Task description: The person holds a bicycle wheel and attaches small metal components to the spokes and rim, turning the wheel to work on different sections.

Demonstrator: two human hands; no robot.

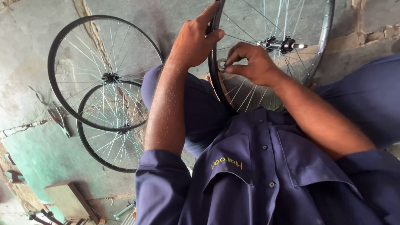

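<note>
Head view: your left hand (193, 39) grips the rim of the wheel (321, 46) resting upright against your lap. Your right hand (252, 62) pinches a small spoke wrench (221, 64) at that rim. Two spare wheels (104, 75) lie overlapped on the floor (37, 154), well apart at left.

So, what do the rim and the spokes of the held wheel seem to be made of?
The rim, under the left hand, looks like black-coated metal: thin, dark, with a slight sheen. The spokes look like bare steel wire, fine and silvery. The exact metal is unclear.
</note>
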